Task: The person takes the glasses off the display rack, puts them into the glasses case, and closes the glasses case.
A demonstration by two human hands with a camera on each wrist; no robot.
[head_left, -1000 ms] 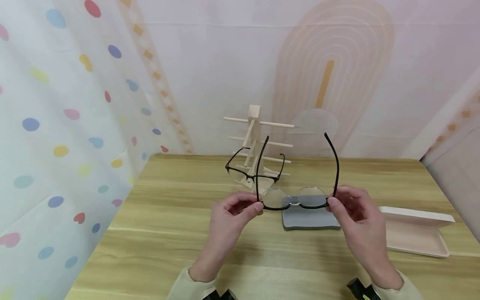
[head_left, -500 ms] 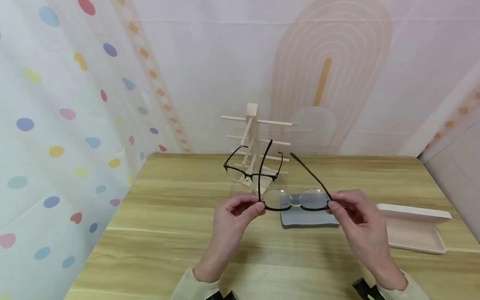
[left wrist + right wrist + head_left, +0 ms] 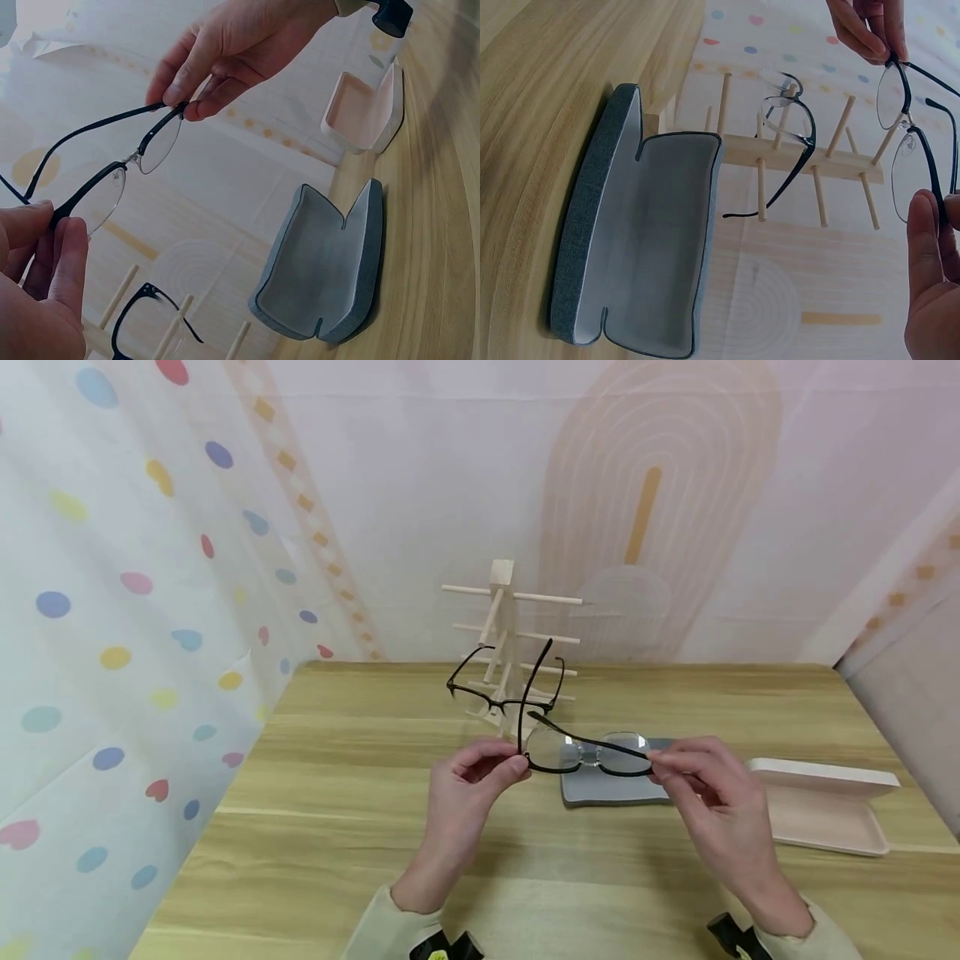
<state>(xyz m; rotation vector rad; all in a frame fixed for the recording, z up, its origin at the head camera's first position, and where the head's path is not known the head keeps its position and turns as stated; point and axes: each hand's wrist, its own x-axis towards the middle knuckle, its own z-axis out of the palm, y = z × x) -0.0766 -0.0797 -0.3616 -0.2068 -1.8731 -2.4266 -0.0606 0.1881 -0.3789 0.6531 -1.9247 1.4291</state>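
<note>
A pair of half-rim eyeglasses (image 3: 552, 769) with black brows and clear lenses is held up between both hands, above the table. My left hand (image 3: 467, 810) pinches the frame's left corner, where that temple arm stands up and away. At the other corner, my right hand (image 3: 720, 810) pinches the hinge area, its temple arm folded across behind the lenses. Behind and below the eyeglasses lies an open grey glasses case (image 3: 319, 259). Farther back, a second pair of black eyeglasses (image 3: 808, 142) hangs on a wooden display stand (image 3: 503, 578).
A cream glasses case (image 3: 825, 818) stands open on the right of the wooden table (image 3: 315, 860). Wooden pegs stick out from the stand on both sides. A patterned curtain (image 3: 420, 485) hangs behind the table and along its left.
The right temple arm of the eyeglasses has swung inward, from standing upright to lying across the lenses. My right fingers have shifted with it; the left hand keeps its hold.
</note>
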